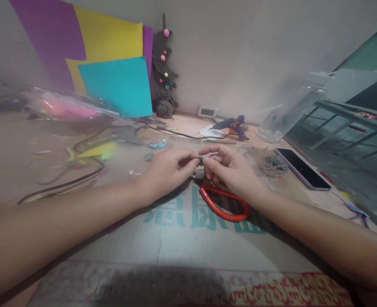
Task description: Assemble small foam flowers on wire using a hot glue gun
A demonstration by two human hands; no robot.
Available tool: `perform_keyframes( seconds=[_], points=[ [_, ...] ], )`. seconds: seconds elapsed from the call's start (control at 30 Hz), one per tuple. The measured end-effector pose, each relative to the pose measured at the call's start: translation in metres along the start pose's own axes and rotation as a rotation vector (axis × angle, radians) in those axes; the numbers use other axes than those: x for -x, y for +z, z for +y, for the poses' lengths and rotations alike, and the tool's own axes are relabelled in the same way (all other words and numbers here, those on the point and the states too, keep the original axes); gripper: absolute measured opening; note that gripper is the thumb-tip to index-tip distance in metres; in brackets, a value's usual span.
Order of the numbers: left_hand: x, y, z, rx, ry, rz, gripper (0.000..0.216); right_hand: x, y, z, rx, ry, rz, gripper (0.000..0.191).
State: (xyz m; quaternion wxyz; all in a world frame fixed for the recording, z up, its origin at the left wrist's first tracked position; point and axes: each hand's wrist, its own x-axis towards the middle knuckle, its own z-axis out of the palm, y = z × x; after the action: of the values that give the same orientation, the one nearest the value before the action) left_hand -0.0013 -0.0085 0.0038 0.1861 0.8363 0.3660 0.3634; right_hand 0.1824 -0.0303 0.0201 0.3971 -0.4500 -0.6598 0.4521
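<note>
Both hands meet over the middle of the table, above a pair of scissors with red handles [222, 212]. Between the fingertips is a small grey piece of what looks like yarn [201, 160], mostly hidden. My left hand [172, 168] pinches it from the left with thumb and forefinger. From the right, my right hand [228, 166] pinches it between thumb and fingers, with its forefinger arched above. The scissors lie beneath the hands, their blades largely covered. A loose tangle of grey yarn [276, 165] rests right of my right hand.
A phone [303, 168] lies at the table's right edge, near a clear plastic cup [276, 123]. A glue gun [231, 125], a cord [175, 133] and a small white clock [207, 111] are behind the hands. Coloured sheets [118, 87] lean on the wall; a plastic bag [70, 106] sits left.
</note>
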Motion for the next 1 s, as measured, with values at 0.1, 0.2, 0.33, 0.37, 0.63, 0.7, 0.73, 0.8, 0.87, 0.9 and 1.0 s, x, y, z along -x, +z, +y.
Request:
perform_keyframes(
  seconds=[0.1,0.2,0.33,0.37,0.63,0.7,0.73,0.8,0.87,0.9,1.0],
  points=[
    [0.0000,0.0000,0.0003,0.001,-0.003,-0.007,0.024,0.0008,0.0003,-0.0011,-0.017,0.002,-0.001,0.020],
    [0.0002,0.0001,0.0000,0.002,-0.006,-0.008,0.024,0.0003,0.0005,-0.0003,-0.022,0.020,0.009,0.018],
    [0.0007,-0.0001,-0.0009,0.001,-0.014,-0.010,0.023,-0.0011,0.0012,0.0021,-0.038,0.049,0.023,0.021],
    [0.0008,-0.0001,-0.0012,0.002,-0.011,-0.010,0.023,-0.0013,0.0015,0.0025,-0.039,0.051,0.028,0.022],
    [0.0001,0.0008,-0.0026,0.037,-0.033,-0.037,0.025,-0.0017,0.0043,0.0061,0.018,0.006,0.051,0.023],
    [-0.0007,0.0008,-0.0024,0.085,-0.071,-0.052,0.025,-0.0019,0.0044,0.0069,0.024,-0.007,0.059,0.022],
    [-0.0010,0.0007,-0.0022,0.118,-0.089,-0.049,0.024,-0.0020,0.0042,0.0071,0.028,-0.011,0.063,0.022],
    [-0.0016,0.0004,-0.0014,0.173,-0.111,-0.033,0.021,-0.0021,0.0037,0.0074,0.036,-0.013,0.067,0.022],
    [-0.0017,-0.0002,-0.0003,0.201,-0.118,-0.013,0.018,-0.0021,0.0031,0.0077,0.039,-0.010,0.071,0.023],
    [-0.0017,-0.0005,0.0003,0.207,-0.120,-0.009,0.018,-0.0022,0.0029,0.0078,0.038,-0.008,0.073,0.024],
    [-0.0013,-0.0009,0.0009,0.232,-0.115,-0.018,0.022,-0.0026,0.0028,0.0085,0.030,-0.008,0.073,0.024]
  ],
)
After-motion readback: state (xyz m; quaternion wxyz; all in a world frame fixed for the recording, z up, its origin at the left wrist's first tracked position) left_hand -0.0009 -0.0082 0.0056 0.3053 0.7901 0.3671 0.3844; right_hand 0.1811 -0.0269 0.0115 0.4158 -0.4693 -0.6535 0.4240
